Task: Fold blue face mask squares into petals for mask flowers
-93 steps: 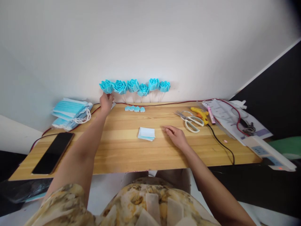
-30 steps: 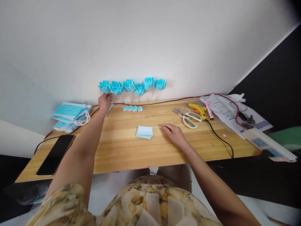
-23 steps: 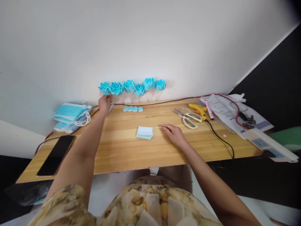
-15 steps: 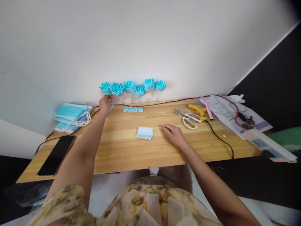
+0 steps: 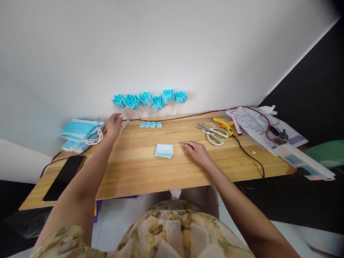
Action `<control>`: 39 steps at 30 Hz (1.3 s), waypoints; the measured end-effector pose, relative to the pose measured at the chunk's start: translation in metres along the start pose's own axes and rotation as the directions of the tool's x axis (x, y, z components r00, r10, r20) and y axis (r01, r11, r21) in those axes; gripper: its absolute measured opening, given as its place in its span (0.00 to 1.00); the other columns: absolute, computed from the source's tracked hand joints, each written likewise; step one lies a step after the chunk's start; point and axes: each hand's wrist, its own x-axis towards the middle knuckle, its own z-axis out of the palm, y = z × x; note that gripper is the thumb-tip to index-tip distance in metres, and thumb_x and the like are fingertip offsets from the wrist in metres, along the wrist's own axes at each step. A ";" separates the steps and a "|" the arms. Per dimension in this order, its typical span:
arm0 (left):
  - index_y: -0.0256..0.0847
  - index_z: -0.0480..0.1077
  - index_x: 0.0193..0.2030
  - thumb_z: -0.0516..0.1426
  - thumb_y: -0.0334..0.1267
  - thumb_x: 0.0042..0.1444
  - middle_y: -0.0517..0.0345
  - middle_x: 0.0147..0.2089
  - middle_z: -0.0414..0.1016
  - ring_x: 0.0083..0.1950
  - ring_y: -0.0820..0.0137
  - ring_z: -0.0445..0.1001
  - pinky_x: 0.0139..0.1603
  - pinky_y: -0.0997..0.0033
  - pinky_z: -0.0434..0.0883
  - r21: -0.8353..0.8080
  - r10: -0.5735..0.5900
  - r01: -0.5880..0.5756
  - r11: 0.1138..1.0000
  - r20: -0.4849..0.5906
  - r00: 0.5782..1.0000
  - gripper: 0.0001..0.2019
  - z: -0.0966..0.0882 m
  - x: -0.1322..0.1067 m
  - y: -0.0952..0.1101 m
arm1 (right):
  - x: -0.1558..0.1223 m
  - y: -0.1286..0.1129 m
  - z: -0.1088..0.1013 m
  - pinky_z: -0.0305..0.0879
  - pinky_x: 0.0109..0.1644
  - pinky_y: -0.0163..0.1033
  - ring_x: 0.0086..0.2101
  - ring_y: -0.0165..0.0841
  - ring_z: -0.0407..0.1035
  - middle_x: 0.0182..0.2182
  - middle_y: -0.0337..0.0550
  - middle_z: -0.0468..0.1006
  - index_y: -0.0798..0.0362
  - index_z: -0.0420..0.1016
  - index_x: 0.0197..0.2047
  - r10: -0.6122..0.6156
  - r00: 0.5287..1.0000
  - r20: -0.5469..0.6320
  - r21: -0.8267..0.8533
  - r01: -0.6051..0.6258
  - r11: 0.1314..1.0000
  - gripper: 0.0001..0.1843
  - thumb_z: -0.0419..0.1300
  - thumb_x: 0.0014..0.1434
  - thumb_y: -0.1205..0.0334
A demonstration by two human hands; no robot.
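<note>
Several blue paper roses (image 5: 146, 100) on white stems lean against the wall at the back of the wooden table (image 5: 139, 172). My left hand (image 5: 113, 124) hovers just below and left of the leftmost rose, fingers loosely curled with nothing in them, beside a grey pen (image 5: 124, 125). My right hand (image 5: 195, 150) rests flat on the table, fingers stretched toward a small stack of blue and white squares (image 5: 164, 150). A short row of small blue folded pieces (image 5: 150, 124) lies near the stems.
A pile of blue face masks (image 5: 80, 132) sits at the back left, a black phone (image 5: 63, 173) near the left front edge. Scissors (image 5: 212, 132), a yellow glue gun (image 5: 223, 124), a pink marker (image 5: 235, 123), papers and a power strip (image 5: 303, 163) lie to the right.
My left hand has let go of the leftmost rose's stem and drawn back down and left. The right hand stays put.
</note>
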 end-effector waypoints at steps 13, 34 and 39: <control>0.53 0.78 0.29 0.58 0.48 0.59 0.55 0.30 0.80 0.33 0.61 0.79 0.36 0.59 0.75 -0.191 0.251 -0.199 0.961 0.311 0.916 0.11 -0.072 -0.194 0.065 | 0.002 -0.024 -0.028 0.72 0.57 0.45 0.51 0.40 0.78 0.52 0.46 0.83 0.48 0.80 0.55 -0.124 0.989 0.085 -0.036 0.127 0.991 0.18 0.55 0.67 0.58; 0.33 0.67 0.67 0.56 0.33 0.60 0.46 0.50 0.81 0.40 0.64 0.81 0.45 0.64 0.78 -0.108 0.103 -0.053 0.993 0.527 0.844 0.27 0.141 -0.081 0.144 | 0.190 0.008 -0.016 0.67 0.51 0.35 0.50 0.37 0.77 0.48 0.47 0.84 0.53 0.74 0.61 0.120 0.980 -0.161 -0.289 -0.163 0.943 0.20 0.55 0.69 0.58; 0.32 0.72 0.63 0.58 0.29 0.57 0.39 0.63 0.72 0.60 0.56 0.74 0.62 0.57 0.71 -0.090 0.145 -0.118 0.989 0.402 0.904 0.25 0.183 -0.060 0.145 | 0.203 0.012 -0.006 0.66 0.47 0.36 0.48 0.38 0.77 0.47 0.48 0.84 0.50 0.80 0.52 0.124 0.983 -0.138 -0.337 -0.164 0.927 0.17 0.55 0.69 0.52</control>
